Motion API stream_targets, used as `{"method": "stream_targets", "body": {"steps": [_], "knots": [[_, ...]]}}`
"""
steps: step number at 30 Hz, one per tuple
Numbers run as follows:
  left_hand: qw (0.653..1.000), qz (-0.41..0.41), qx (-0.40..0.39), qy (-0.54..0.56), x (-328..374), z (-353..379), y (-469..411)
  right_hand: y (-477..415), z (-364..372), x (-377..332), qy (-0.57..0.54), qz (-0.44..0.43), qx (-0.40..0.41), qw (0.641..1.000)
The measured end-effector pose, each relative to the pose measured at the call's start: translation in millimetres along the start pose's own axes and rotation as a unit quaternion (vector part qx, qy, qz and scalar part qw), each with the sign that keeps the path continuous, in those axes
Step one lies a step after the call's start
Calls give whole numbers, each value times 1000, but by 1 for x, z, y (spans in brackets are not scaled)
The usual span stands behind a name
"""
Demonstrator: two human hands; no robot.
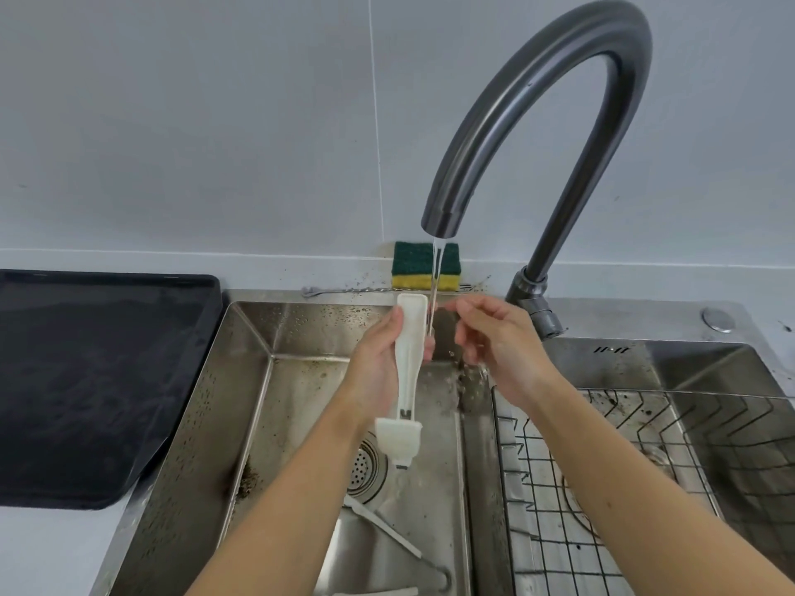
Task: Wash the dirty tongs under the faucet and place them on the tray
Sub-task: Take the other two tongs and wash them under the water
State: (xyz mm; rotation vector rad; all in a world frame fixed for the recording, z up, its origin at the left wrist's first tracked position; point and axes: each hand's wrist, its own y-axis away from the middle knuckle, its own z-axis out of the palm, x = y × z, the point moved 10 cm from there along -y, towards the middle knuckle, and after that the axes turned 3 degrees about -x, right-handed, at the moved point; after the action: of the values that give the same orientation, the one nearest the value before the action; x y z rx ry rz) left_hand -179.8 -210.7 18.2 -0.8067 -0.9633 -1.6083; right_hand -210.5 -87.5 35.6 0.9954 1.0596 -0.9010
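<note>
White plastic tongs [410,337] stand nearly upright over the left sink basin [241,380], their hinged end pointing down. My left hand [376,367] grips them around the middle. A thin stream of water [436,268] runs from the dark grey faucet [537,101] and falls along the right side of the tongs' upper tip. My right hand [499,346] hovers just right of the tongs, its fingers loosely curled and its fingertips close to the stream, holding nothing. The black tray [86,380] lies on the counter left of the sink.
A green and yellow sponge [411,262] sits on the ledge behind the sink. A wire rack [602,488] fills the right basin. White utensils [387,533] lie on the speckled floor of the left basin near the drain [365,466].
</note>
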Motion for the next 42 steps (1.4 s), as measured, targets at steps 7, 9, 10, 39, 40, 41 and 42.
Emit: {"method": "stream_targets", "body": {"steps": [7,9,10,39,40,41,42], "knots": [[998,-23,-46,-28,-6,28,7,5,-12,20,15,46,-3,999],[998,-41,-44,-27,-14,29,12,7,-7,20,38,37,-19,998],[997,-45,-44,-33,-17,29,15,7,-4,20,46,36,-22,998],[968,-27,-47,-244,4,60,12,11,-12,57,93,120,-10,988],[969,-20,-48,-242,5,61,13,12,-12,58,96,120,-10,988],[970,-13,-46,-237,6,61,15,11,-13,60,97,121,-9,988],[973,-9,-40,-228,8,60,15,12,-13,61,96,123,-8,988]]}}
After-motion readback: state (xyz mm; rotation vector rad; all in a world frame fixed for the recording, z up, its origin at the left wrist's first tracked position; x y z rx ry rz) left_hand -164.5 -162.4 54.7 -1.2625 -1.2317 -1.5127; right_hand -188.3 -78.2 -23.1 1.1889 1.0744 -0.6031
